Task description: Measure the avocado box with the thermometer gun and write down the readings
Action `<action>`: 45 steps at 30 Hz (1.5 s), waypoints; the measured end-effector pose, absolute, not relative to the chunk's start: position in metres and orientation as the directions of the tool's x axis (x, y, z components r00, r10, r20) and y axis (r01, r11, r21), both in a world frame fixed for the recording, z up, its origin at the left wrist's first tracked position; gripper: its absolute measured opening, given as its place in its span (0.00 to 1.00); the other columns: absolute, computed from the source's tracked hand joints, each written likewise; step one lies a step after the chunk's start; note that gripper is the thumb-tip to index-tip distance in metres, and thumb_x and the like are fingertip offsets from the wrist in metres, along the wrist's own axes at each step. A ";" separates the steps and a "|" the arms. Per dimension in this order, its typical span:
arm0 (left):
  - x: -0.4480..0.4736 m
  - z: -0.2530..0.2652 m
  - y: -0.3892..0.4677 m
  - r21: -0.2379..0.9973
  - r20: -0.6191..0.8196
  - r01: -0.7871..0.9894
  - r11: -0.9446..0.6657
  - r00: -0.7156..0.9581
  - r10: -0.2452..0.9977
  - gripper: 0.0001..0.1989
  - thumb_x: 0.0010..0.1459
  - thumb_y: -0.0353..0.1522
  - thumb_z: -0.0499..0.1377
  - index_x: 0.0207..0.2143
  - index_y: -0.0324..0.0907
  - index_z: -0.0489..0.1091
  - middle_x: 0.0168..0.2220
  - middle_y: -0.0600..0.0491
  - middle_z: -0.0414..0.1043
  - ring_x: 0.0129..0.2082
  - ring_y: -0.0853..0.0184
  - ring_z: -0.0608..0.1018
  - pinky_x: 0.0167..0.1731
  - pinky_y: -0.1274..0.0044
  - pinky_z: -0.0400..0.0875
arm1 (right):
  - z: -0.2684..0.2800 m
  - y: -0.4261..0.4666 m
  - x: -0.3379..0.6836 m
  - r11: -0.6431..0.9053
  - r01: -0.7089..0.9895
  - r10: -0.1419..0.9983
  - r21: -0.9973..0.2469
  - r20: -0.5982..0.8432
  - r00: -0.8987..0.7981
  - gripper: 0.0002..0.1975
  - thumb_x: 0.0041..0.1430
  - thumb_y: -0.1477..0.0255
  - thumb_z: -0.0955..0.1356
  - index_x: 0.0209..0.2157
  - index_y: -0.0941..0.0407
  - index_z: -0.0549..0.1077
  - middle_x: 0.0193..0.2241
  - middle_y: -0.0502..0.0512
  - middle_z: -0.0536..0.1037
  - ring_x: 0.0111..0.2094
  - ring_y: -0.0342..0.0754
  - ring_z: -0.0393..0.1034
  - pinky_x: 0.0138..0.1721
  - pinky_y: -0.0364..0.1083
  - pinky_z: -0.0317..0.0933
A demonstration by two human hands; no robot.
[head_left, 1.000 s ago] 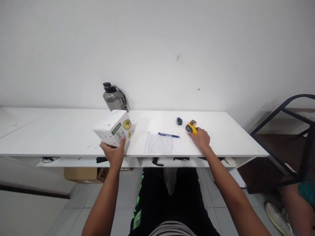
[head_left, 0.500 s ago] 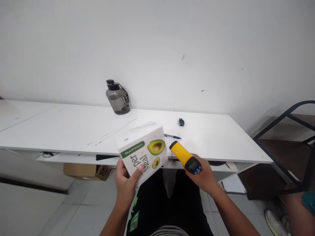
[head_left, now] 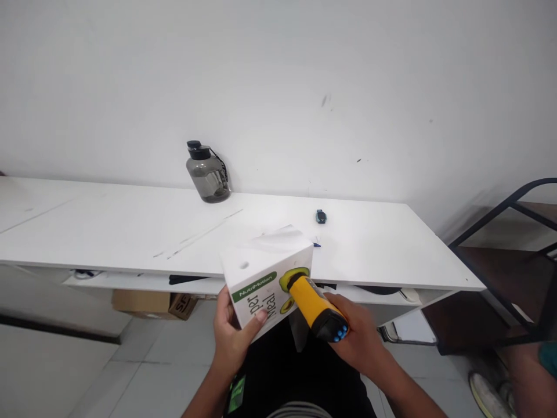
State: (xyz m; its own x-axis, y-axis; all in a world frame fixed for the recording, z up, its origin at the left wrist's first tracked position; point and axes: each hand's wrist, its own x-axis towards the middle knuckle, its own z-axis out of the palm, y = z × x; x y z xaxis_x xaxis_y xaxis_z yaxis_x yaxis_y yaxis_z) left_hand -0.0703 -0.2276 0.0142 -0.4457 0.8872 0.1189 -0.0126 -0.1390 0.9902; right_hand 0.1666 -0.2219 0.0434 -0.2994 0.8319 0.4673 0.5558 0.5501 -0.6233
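My left hand point(head_left: 235, 331) is closed on the lower left edge of a white box point(head_left: 270, 255), its thumb flat on the printed front. That box carries a green "NutriMotion" label and avocado pictures, and it is tilted over the front edge of the desk. A yellow and black barcode scanner point(head_left: 315, 307) sits in my right hand point(head_left: 357, 331), with blue lights on its near end. The scanner's far end overlaps the avocado pictures; I cannot tell whether it touches the box. Behind the box, a blue pen point(head_left: 317, 245) shows only its tip.
On the white desk point(head_left: 117, 226) stand a grey water bottle point(head_left: 211, 177) by the wall and a small watch point(head_left: 321, 216). Under the desktop are a shelf and a cardboard box point(head_left: 141, 303). At right, a dark metal-framed rack point(head_left: 500, 255) and another person's shoe point(head_left: 487, 395).
The box has moved right and now covers the paper and most of the pen. My right hand has brought the scanner slightly down and left, in front of the box's printed face.
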 end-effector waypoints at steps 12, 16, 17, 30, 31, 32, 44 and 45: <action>-0.075 0.006 -0.232 0.988 0.152 0.034 -0.152 -0.437 0.886 0.41 0.35 0.40 0.70 0.53 0.42 0.63 0.33 0.50 0.76 0.30 0.60 0.79 0.28 0.72 0.77 | 0.050 -0.228 0.161 0.643 0.524 0.754 -0.558 0.582 -0.305 0.22 0.48 0.76 0.66 0.48 0.50 0.69 0.32 0.53 0.80 0.28 0.50 0.76 0.26 0.46 0.68; -0.075 0.006 -0.234 0.988 0.148 0.033 -0.148 -0.431 0.890 0.40 0.33 0.41 0.71 0.51 0.42 0.64 0.34 0.49 0.76 0.30 0.59 0.79 0.28 0.71 0.77 | 0.051 -0.230 0.162 0.642 0.536 0.753 -0.548 0.583 -0.306 0.21 0.48 0.76 0.66 0.47 0.50 0.68 0.31 0.53 0.80 0.27 0.49 0.75 0.25 0.45 0.67; -0.076 0.006 -0.235 0.989 0.144 0.029 -0.146 -0.431 0.891 0.40 0.32 0.41 0.71 0.51 0.42 0.64 0.34 0.49 0.77 0.31 0.59 0.79 0.28 0.71 0.77 | 0.051 -0.230 0.162 0.641 0.541 0.754 -0.545 0.581 -0.307 0.21 0.48 0.76 0.66 0.46 0.50 0.68 0.30 0.52 0.80 0.26 0.49 0.75 0.25 0.45 0.67; -0.105 0.019 -0.226 0.977 0.210 0.115 -0.177 -0.600 0.772 0.34 0.36 0.38 0.70 0.47 0.39 0.65 0.36 0.49 0.76 0.33 0.62 0.79 0.31 0.72 0.77 | 0.033 -0.236 0.151 0.185 0.239 0.976 -0.953 0.150 -0.158 0.12 0.56 0.65 0.69 0.42 0.55 0.70 0.32 0.53 0.76 0.31 0.47 0.71 0.32 0.44 0.68; -0.116 0.019 -0.220 0.974 0.224 0.128 -0.185 -0.641 0.735 0.32 0.37 0.38 0.70 0.46 0.39 0.65 0.37 0.48 0.75 0.34 0.62 0.78 0.33 0.72 0.77 | 0.030 -0.235 0.151 0.154 0.203 0.982 -0.967 0.128 -0.136 0.13 0.57 0.64 0.68 0.42 0.55 0.69 0.32 0.53 0.75 0.31 0.46 0.70 0.33 0.44 0.67; -0.127 0.018 -0.212 0.968 0.249 0.147 -0.205 -0.688 0.682 0.31 0.38 0.38 0.69 0.45 0.38 0.65 0.38 0.48 0.75 0.35 0.63 0.78 0.35 0.71 0.77 | 0.027 -0.233 0.152 0.151 0.173 0.985 -0.973 0.133 -0.112 0.14 0.58 0.63 0.67 0.44 0.55 0.69 0.33 0.53 0.74 0.31 0.46 0.70 0.34 0.45 0.67; -0.224 -0.025 -0.118 0.795 0.575 0.411 -0.446 -0.746 0.336 0.38 0.33 0.30 0.67 0.46 0.42 0.51 0.57 0.40 0.63 0.54 0.59 0.73 0.56 0.61 0.68 | 0.009 -0.159 0.189 0.107 0.311 0.885 -0.944 0.233 0.402 0.21 0.54 0.63 0.68 0.48 0.57 0.68 0.28 0.50 0.71 0.27 0.46 0.64 0.29 0.45 0.62; -0.225 -0.027 -0.115 0.786 0.591 0.425 -0.449 -0.730 0.344 0.39 0.33 0.29 0.67 0.47 0.42 0.50 0.58 0.39 0.62 0.54 0.59 0.73 0.55 0.61 0.68 | 0.006 -0.151 0.193 0.100 0.335 0.864 -0.937 0.249 0.438 0.21 0.53 0.63 0.68 0.47 0.57 0.68 0.29 0.50 0.72 0.26 0.46 0.64 0.29 0.45 0.61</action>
State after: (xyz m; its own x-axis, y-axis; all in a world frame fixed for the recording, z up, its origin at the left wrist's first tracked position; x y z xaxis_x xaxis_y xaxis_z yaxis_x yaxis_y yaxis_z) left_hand -0.2253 -0.1150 -0.0275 -0.7296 0.3444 0.5908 0.4245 -0.4491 0.7862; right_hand 0.1932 -0.1512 0.0059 0.4380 0.8638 0.2490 0.3350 0.1002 -0.9369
